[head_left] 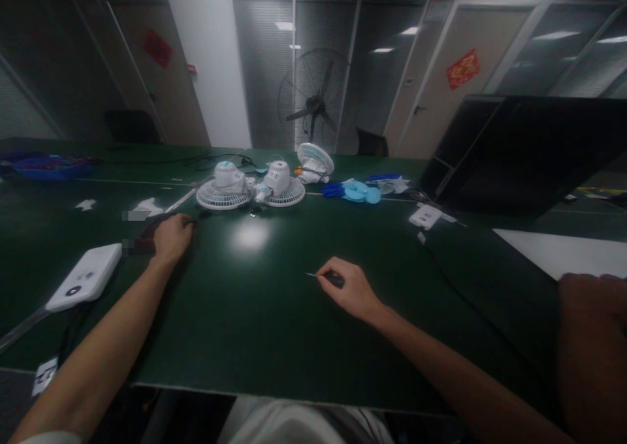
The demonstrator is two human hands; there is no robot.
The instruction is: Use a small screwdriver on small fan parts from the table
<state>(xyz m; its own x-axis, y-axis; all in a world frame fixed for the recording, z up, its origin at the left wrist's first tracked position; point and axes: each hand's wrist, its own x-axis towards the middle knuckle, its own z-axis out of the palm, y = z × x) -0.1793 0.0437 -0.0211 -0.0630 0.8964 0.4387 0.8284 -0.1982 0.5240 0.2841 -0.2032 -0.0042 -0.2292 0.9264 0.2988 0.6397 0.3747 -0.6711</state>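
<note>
The right hand (347, 290) pinches a thin tool (311, 275) over the middle of the table (235, 326), tip projecting left, presumably to leave the working end exposed. Well apart from it, the left hand (171, 238) lies over a dark object (145, 242); whether it grips cannot be told. Beyond, two fans (227, 181) rest grille-down, likely for stability; a third fan (315, 159) sits tilted behind them.

No legible text; blurred characters on the white tag (45, 376) and red-and-gold sign (463, 70).
</note>
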